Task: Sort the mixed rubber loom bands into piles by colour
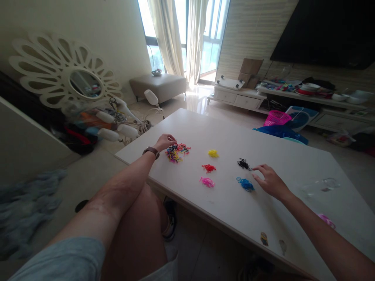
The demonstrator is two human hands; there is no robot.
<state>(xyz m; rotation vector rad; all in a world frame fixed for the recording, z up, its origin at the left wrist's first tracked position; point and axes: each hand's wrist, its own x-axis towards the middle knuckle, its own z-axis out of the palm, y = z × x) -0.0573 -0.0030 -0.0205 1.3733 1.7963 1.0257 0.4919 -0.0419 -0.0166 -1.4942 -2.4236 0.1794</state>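
Observation:
On the white table (190,125) lies a mixed pile of small coloured rubber bands (177,151). My left hand (164,143), with a dark watch on its wrist, is at the upper left of that pile, its fingers pinched together; what they hold is too small to tell. My right hand (269,180) has thumb and forefinger apart, the forefinger tip at the edge of a pile of black rubber bands (243,164). Just below is a blue pile (246,184). Between the hands sit a yellow pile (213,153), a red pile (209,168) and a pink pile (207,182).
A clear glass container (322,186) lies at the table's right, near a pink item (326,221) partly behind my forearm. Two small flat pieces, one a yellow cartoon figure (264,238), lie by the near edge. White lamp shades (109,134) stand beyond the left edge.

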